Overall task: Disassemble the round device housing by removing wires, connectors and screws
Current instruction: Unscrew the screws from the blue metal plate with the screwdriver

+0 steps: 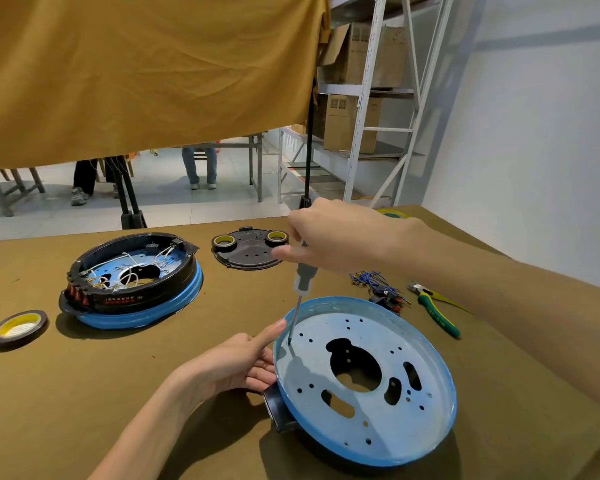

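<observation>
Two round housings on the brown cloth table (84,393): the stripped blue metal pan (388,420) lower right, full of punched holes, and a wired one (132,282) at left. Right hand (329,237) grips a screwdriver (300,292), tip in the pan; left hand (236,365) steadies its rim, fingers loosely extended. Three tape rolls, one pair of green pliers (437,310).

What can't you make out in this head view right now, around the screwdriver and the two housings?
- Screwdriver tip: too small to tell whether a screw sits under it.
- Screwdriver handle top: hidden in the right hand.
- Wired housing label: too small to read.
- Near housing underside: hidden by its plate.
</observation>
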`<action>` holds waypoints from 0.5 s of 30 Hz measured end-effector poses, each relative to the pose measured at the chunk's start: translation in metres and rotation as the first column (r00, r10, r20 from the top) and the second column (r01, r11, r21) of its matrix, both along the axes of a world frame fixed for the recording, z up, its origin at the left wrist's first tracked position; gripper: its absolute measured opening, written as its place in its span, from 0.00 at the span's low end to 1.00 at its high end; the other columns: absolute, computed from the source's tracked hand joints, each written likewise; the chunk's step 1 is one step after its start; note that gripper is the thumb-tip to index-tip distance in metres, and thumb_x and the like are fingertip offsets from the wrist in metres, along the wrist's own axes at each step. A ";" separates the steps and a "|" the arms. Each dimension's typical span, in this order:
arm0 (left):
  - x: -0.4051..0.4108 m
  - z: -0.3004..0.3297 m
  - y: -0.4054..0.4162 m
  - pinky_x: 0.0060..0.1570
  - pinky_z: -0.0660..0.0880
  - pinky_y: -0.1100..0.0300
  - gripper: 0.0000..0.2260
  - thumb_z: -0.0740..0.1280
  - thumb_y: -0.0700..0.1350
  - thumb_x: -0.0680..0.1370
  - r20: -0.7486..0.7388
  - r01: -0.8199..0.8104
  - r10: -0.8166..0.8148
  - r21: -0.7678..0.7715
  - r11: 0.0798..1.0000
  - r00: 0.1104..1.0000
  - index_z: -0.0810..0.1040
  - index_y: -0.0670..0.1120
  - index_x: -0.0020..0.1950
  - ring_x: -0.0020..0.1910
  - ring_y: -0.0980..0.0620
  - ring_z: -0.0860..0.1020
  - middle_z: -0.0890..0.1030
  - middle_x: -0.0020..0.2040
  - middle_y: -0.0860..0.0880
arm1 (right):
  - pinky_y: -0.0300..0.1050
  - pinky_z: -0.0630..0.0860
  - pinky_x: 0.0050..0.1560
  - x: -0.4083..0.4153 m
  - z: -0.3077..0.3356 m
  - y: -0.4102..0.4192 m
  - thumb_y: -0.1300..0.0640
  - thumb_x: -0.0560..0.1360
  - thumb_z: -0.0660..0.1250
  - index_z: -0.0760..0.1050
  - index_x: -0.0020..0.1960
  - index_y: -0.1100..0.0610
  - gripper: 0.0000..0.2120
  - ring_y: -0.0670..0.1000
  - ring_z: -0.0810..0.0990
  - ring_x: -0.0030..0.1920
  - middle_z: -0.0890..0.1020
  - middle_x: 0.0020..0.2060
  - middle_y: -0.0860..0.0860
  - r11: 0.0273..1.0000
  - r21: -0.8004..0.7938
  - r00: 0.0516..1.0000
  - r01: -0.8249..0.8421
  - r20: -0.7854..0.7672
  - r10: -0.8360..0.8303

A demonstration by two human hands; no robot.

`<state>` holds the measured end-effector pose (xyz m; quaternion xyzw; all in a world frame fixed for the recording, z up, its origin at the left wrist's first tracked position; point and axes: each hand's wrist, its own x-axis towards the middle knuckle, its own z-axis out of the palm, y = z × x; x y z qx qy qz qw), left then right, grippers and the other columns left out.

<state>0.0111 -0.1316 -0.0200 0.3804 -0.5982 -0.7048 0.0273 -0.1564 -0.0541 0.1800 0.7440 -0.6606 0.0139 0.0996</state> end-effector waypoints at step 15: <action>0.001 0.007 0.006 0.38 0.78 0.62 0.39 0.69 0.75 0.65 0.001 -0.007 0.007 -0.005 1.000 1.000 0.82 0.40 0.54 0.35 0.53 0.80 0.83 0.40 0.46 | 0.45 0.76 0.38 0.005 0.012 0.002 0.47 0.75 0.73 0.74 0.55 0.47 0.12 0.50 0.80 0.45 0.80 0.45 0.47 0.982 0.172 0.975 -0.080 0.217 0.042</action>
